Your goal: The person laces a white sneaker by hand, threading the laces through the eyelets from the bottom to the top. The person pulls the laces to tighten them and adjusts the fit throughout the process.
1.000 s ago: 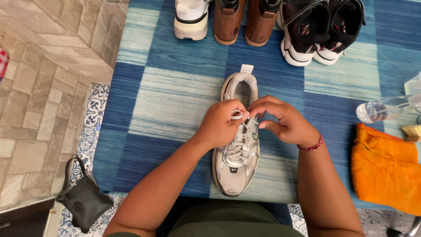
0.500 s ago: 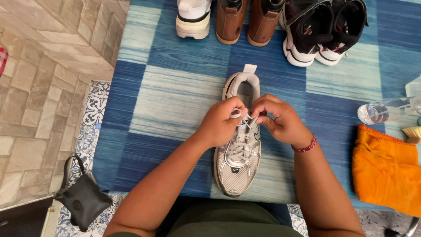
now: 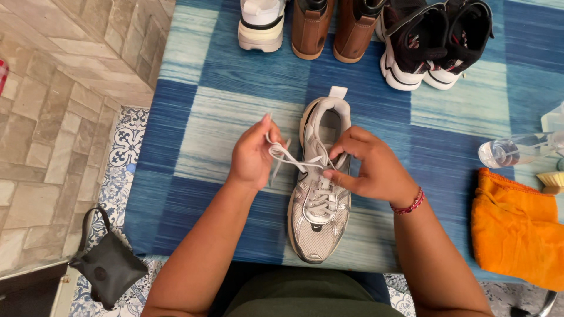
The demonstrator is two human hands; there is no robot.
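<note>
Observed from beside the table, which is covered in a blue and pale checked cloth: a silver-grey running shoe lies near the front edge, toe toward the seated person, heel and white pull tab pointing away. The left hand is raised just left of the shoe's collar, thumb and fingers closed in a pinch on a white lace, which runs taut from the pinch across to the upper eyelets; a loose lace end hangs below the hand. The right hand rests on the right side of the shoe's upper, fingers curled and pressed together at the eyelet row, touching the lace there; whether it pinches the other lace end cannot be told. A red beaded bracelet sits on the right wrist. Along the far edge of the table, well apart from the hands: a white sneaker, a pair of brown boots, and a pair of black and white sneakers. To the right, an orange cloth lies folded near the edge, with a clear plastic bottle on its side just beyond it and a brush partly in view. On the tiled floor at lower left, a small dark pouch.
</note>
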